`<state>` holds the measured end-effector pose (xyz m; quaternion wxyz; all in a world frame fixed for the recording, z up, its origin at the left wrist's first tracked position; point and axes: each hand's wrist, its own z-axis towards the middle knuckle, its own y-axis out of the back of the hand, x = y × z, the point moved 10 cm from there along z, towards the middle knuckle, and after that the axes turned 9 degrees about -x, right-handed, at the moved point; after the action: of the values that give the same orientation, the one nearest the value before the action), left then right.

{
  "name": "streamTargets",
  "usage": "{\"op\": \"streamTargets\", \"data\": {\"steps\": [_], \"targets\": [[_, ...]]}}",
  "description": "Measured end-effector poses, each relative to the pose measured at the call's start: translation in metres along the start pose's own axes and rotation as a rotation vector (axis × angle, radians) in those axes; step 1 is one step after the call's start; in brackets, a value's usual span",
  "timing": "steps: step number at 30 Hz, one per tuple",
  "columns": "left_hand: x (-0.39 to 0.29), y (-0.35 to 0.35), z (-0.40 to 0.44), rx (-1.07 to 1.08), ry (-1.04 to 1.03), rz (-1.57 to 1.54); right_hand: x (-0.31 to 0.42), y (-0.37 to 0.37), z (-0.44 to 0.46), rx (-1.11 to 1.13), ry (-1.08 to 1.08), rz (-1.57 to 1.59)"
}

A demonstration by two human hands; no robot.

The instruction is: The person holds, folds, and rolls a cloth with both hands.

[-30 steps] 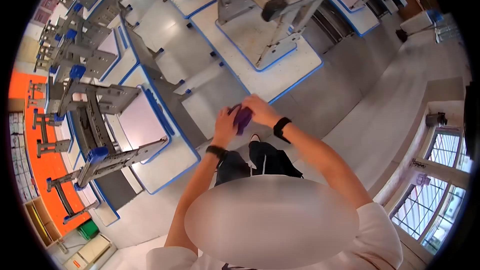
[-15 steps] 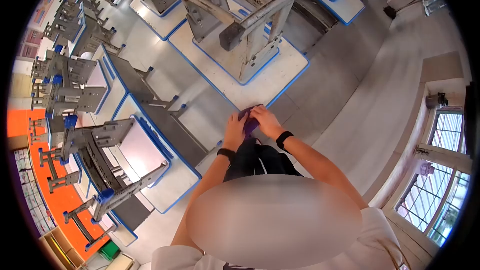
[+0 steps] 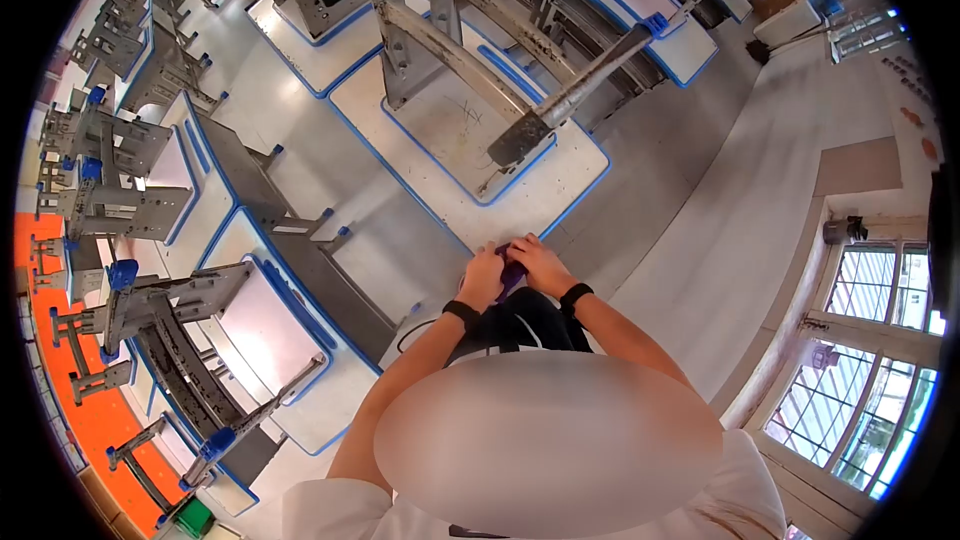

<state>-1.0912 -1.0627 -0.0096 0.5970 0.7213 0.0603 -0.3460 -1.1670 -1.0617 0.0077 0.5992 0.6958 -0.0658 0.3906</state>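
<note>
While L hand [image 3: 483,276] holds purple cloth [image 3: 511,277] | R hand [image 3: 540,266] too | desk [image 3: 470,221] nr

Bright daylight through windows [image 3: 822,398]; fisheye-bent edges, black corners.

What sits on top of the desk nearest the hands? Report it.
An upturned chair rests on the desk; the surface directly beneath it is covered and cannot be seen.

Bare forearms [image 3: 408,370] reaching forward, converging; bare left hand [image 3: 483,278], bare right hand [image 3: 543,268] close together, fingers [image 3: 487,260] bent.
</note>
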Motion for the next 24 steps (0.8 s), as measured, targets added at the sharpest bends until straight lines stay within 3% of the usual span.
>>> {"op": "streamTargets", "data": {"steps": [12, 24], "targets": [[-0.034, -0.041, 0.059, 0.017, 0.009, 0.072, -0.055, 0.044, 0.009, 0.032, 0.048, -0.033], [-0.083, -0.062, 0.171, -0.050, 0.170, 0.165, -0.157, 0.124, 0.040, 0.096, 0.302, 0.036]]}}
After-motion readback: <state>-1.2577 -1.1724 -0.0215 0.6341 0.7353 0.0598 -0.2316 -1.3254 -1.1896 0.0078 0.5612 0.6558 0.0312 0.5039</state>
